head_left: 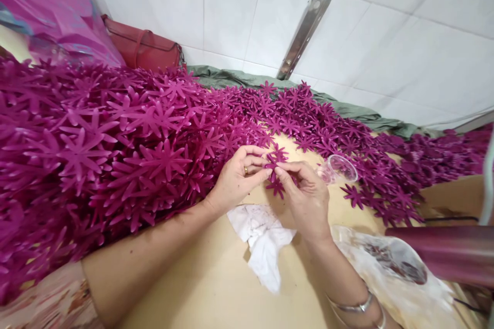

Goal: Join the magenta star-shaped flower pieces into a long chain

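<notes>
Both hands meet over the middle of the table, pinching a magenta star-shaped flower piece (277, 187) with narrow petals. My left hand (243, 172), with a ring on one finger, closes thumb and fingertips on its left side. From the right, my right hand (306, 193) pinches the piece between thumb and index finger. Fingers cover part of it, so I cannot tell whether it is one layer or more. A large heap of similar magenta flower pieces (154, 159) lies close beside my left hand. Just right of my right hand is a small clear plastic cup (342, 168).
A crumpled white cloth (266, 241) lies on the wooden table (185, 288) below my hands. At right are a clear plastic bag (386, 262) and a magenta cylinder (443, 252). A red handbag (142, 43) and green fabric (231, 77) sit along the tiled wall (239, 5).
</notes>
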### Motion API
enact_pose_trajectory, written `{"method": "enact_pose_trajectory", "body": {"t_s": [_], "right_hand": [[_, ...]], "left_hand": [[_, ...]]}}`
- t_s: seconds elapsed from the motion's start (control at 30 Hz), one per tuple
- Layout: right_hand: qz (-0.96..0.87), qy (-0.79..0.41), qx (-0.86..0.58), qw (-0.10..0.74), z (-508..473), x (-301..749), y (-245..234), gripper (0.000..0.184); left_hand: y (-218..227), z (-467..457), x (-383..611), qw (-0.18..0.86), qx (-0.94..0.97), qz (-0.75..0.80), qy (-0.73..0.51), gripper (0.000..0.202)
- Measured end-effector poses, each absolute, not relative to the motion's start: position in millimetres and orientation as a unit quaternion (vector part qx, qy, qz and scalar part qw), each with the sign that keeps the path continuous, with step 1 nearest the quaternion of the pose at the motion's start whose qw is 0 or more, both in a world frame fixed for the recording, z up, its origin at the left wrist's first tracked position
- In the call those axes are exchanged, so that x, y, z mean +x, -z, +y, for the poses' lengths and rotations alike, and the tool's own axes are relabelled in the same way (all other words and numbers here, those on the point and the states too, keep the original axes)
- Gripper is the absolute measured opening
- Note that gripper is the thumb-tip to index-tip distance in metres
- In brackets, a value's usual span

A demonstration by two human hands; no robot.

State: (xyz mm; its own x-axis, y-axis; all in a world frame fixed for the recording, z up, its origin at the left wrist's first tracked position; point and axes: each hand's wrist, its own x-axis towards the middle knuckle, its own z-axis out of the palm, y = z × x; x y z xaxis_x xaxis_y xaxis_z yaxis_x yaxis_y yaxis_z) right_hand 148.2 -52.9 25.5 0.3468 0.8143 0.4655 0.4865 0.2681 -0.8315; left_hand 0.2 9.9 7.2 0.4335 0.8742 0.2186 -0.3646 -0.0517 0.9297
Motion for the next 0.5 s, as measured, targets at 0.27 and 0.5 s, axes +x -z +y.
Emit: {"method": "enact_pose_trajectory", "body": {"t_s": [0.27,0.5], "right_hand": [[-0.54,-0.261,-0.558,0.574,-50.4,153.6,-24.0,0.016],[-0.516,-0.278,-0.555,0.59,-49.3,160.5,-27.1,0.022]], "left_hand": [[-7.0,13.7,-0.4,0.644,0.557,0.218,-0.478,0.015],[-14.9,12.0,-4.0,0.636,0.565,0.246,-0.464,0.012]]}}
